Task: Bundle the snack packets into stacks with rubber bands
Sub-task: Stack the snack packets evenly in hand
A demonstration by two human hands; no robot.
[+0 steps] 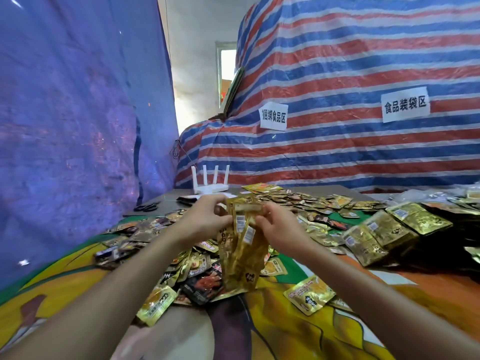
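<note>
Both hands hold up a stack of gold snack packets above the table, its lower end hanging down. My left hand grips the stack's upper left side, fingers curled round its top. My right hand pinches the upper right edge. No rubber band shows clearly on the stack. Loose gold and dark packets lie heaped on the colourful cloth below. Bundled gold stacks lie in a row to the right.
A white router with several antennas stands at the table's far end, black scissors to its left. A blue tarp hangs on the left, a striped tarp with two paper signs at the back right.
</note>
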